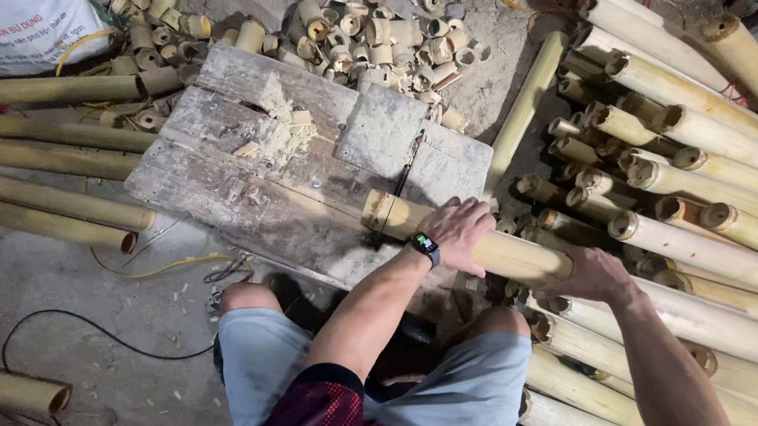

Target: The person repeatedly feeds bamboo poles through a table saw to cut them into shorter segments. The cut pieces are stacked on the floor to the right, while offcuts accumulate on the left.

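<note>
- A pale yellow bamboo pole (463, 238) lies across the near right corner of a worn wooden cutting table (239, 175), its cut, hollow end pointing left and far, with a darker ring node just behind that end.
- The pole is smooth, round and straight; its far-left end rests on the grey boards beside a thin dark slot (405, 172) in the table, while its near-right end runs off the table edge.
- The left hand (458, 231), a dark watch (425, 247) on its wrist, is closed over the top of the pole near its middle, fingers wrapped over the far side.
- The right hand (593, 274) grips the same pole at its near-right end, so the pole spans both hands, which sit close together along it.
- To the right, a heap of similar long bamboo poles (699, 212) lies stacked, their open ends facing the table.
- Beyond the table, short cut bamboo rings (382, 35) litter the ground; more long poles (27, 161) lie to the left.
- Sawdust and small offcuts (285, 130) sit on the table's far side.
</note>
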